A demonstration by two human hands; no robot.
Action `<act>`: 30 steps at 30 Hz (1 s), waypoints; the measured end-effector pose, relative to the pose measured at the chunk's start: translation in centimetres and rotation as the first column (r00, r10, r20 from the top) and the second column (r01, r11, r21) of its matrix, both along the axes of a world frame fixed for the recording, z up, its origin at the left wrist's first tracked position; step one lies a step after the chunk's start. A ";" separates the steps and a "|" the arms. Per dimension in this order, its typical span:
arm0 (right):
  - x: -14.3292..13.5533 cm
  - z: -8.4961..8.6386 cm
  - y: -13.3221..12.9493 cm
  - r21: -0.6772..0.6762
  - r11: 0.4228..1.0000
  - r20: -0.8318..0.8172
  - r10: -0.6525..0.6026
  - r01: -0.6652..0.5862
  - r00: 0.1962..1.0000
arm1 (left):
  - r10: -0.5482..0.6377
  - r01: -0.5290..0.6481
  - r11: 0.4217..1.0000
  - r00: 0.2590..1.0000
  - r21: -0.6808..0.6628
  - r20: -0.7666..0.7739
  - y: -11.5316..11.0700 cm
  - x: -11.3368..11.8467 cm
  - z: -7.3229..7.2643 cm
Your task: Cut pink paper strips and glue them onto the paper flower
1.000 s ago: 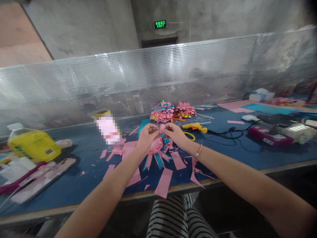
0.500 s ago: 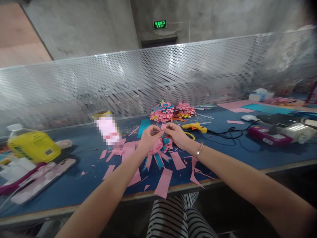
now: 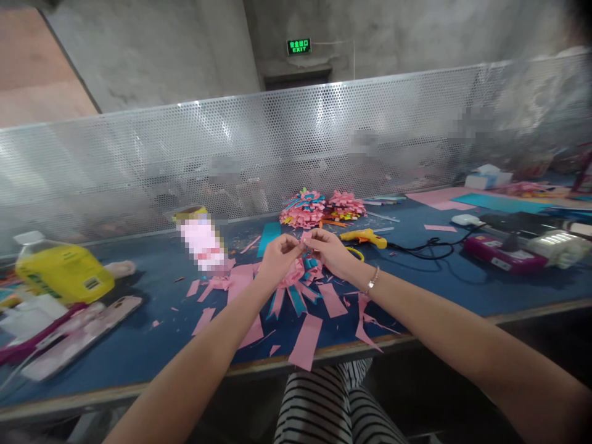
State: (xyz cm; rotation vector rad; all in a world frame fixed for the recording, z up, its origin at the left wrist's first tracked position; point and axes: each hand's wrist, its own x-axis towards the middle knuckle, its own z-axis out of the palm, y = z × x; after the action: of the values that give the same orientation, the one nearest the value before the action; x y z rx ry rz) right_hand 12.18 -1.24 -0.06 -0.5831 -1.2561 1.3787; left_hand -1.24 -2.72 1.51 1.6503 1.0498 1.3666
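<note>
My left hand point(image 3: 279, 259) and my right hand point(image 3: 327, 250) meet at the middle of the table, fingertips pinched on a small pink paper piece point(image 3: 306, 236). Under them lies a pink and blue paper rosette point(image 3: 295, 290) with ribbon-like tails, partly hidden by my hands. Pink paper strips point(image 3: 306, 340) and scraps lie around it. Behind my hands sit two finished-looking paper flower clusters point(image 3: 303, 208). A yellow glue gun point(image 3: 364, 237) rests just right of my right hand, and a blue paper strip point(image 3: 269, 237) lies behind my left.
On the left are a yellow-labelled bottle point(image 3: 65, 271), a phone point(image 3: 83, 339) and a leaning can-like container point(image 3: 201, 240). A purple power strip point(image 3: 504, 254) and black cable lie right. A perforated metal screen point(image 3: 296, 148) stands behind; the table's front edge point(image 3: 402, 338) is near.
My fingertips have shifted slightly around the small pink piece, and more of it shows between them. Everything on the table stays in place.
</note>
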 end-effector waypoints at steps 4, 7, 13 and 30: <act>0.0 0.0 0.0 -0.003 1.000 -0.012 0.000 0.000 1.000 | -0.012 0.012 1.000 1.000 -0.014 0.020 0.0 0.0 0.0; 0.0 -0.1 0.1 0.003 1.000 -0.014 0.000 0.001 1.000 | -0.017 0.017 1.000 1.000 -0.002 0.000 0.0 0.0 0.0; 0.0 -0.2 0.2 0.006 1.000 -0.014 0.004 -0.004 1.000 | -0.015 0.015 1.000 1.000 0.005 0.002 0.0 0.1 0.0; -0.2 -0.3 0.2 0.075 0.997 0.053 -0.026 0.022 0.998 | 0.001 -0.001 1.000 1.000 -0.003 -0.014 0.0 0.1 0.0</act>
State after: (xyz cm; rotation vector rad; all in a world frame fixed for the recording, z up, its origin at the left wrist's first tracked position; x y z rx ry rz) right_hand 11.94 -1.02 -0.40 -0.5853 -1.3346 1.2978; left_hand -1.18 -2.69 1.56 1.6597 1.0601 1.3556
